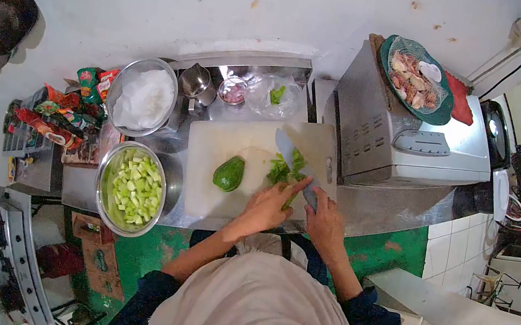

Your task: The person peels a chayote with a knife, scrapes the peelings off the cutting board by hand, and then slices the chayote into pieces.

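Note:
A white cutting board [209, 140] lies on the metal counter. My right hand [327, 227] is closed round the handle of a knife [285, 144], whose blade points away from me across the board. Chopped leafy greens [278, 169] lie against both sides of the blade. My left hand [269, 207] is bent over the near end of the greens, its index finger reaching toward the knife. The fingers partly hide the stems. To the left of my hands, a green avocado [229, 174] rests on the board, touched by neither hand.
Left of the board stand a steel bowl of cut pale-green pieces [135, 190] and a bowl with a white bag [145, 98]. Behind it are a metal jug [197, 85], a small bowl [234, 91] and a plastic bag [275, 96]. A toaster oven [374, 140] stands at right.

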Action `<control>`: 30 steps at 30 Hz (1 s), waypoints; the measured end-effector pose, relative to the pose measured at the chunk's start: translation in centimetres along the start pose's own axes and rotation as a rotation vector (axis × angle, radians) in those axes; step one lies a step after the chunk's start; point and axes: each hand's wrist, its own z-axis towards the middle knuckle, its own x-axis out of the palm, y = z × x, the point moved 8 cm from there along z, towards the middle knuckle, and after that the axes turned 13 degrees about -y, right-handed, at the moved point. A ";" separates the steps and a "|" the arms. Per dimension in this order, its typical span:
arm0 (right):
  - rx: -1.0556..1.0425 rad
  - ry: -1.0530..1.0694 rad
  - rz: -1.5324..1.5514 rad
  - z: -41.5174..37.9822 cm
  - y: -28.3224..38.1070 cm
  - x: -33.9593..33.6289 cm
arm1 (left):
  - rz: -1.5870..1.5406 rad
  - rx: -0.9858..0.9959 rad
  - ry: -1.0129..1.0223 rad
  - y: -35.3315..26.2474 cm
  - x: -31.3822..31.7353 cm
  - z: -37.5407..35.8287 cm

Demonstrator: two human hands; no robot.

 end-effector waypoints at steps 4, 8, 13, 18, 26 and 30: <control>-0.046 -0.003 -0.047 -0.4 0.2 -0.6 | 0.142 0.072 -0.042 -0.2 -0.4 0.4; -0.129 -0.039 -0.064 -1.0 0.8 -1.4 | 0.199 0.098 -0.084 0.9 -0.2 0.9; -0.101 -0.040 -0.086 -2.0 0.1 -2.3 | 0.176 0.061 -0.057 2.2 0.4 1.7; -0.034 0.008 -0.091 -3.1 -0.2 -4.8 | 0.232 0.091 -0.134 4.1 0.8 2.6; 0.065 0.090 -0.029 -3.5 -1.1 -9.5 | 0.200 0.034 -0.086 5.5 1.1 2.9; 0.229 0.114 0.152 -3.4 -2.7 -9.7 | 0.053 -0.051 -0.160 6.6 0.7 2.9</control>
